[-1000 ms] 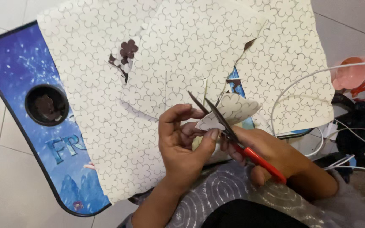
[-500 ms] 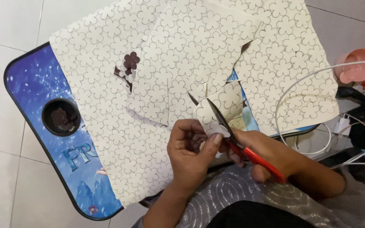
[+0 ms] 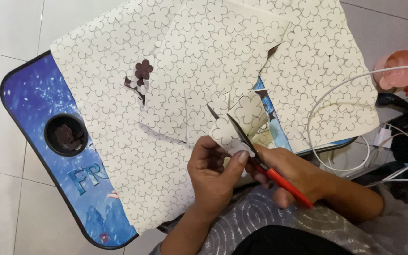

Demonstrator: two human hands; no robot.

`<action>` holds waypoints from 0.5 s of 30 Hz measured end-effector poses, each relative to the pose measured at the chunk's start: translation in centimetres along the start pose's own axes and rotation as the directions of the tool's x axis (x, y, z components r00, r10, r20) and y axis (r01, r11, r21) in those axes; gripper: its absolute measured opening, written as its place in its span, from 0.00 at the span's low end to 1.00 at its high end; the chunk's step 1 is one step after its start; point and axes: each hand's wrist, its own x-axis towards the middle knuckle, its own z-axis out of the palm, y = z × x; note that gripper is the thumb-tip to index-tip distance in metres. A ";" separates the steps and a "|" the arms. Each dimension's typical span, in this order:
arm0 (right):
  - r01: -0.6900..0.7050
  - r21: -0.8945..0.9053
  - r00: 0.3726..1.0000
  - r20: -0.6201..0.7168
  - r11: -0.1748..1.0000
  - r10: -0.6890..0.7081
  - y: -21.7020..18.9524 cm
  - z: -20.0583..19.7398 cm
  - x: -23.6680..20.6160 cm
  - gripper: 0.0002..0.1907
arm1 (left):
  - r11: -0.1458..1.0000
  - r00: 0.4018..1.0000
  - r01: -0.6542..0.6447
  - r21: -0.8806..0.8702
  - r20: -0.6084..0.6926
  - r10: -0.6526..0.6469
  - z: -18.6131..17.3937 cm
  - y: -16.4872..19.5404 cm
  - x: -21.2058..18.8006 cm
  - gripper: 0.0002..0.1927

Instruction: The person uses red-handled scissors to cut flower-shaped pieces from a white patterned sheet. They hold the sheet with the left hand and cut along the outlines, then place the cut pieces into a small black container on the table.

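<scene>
Left hand point(image 3: 213, 172) is pinching the flower-printed scrap point(image 3: 234, 125) at the tabletop's near edge while my right hand point(image 3: 291, 177) is gripping open scissors point(image 3: 256, 153), risking a thumb nick.

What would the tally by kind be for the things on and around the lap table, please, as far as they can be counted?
Red-handled scissors, in the right hand: 1
Small patterned cut piece, in the left hand: 1
Blue lap table: 1
Dark cup holder: 1
Pink bowl: 1
White charger plug: 1
Total: 6
</scene>
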 end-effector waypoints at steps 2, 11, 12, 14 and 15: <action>-0.002 -0.036 1.000 -0.001 0.999 0.001 0.1 0.1 0.1 0.68 | 1.000 1.000 -0.009 0.011 -0.026 0.009 -0.1 0.0 0.0 0.13; -0.043 -0.006 0.999 0.027 0.999 0.043 0.1 -0.8 -0.7 0.67 | 0.981 0.983 -0.116 0.155 -0.127 0.136 -0.1 0.4 0.3 0.13; 0.000 -0.003 1.000 0.031 1.000 0.000 0.1 -0.9 -0.7 0.68 | 0.983 0.987 -0.109 0.145 -0.105 0.125 0.0 0.6 0.3 0.13; 0.083 0.000 0.996 0.036 0.997 -0.082 0.0 -1.0 -0.9 0.72 | 0.988 0.993 -0.095 0.118 -0.056 0.102 0.3 0.9 0.2 0.12; 0.068 0.004 0.997 0.025 0.998 -0.068 -0.1 -0.9 -1.1 0.70 | 0.987 0.994 -0.098 0.124 -0.045 0.104 0.4 1.0 0.1 0.13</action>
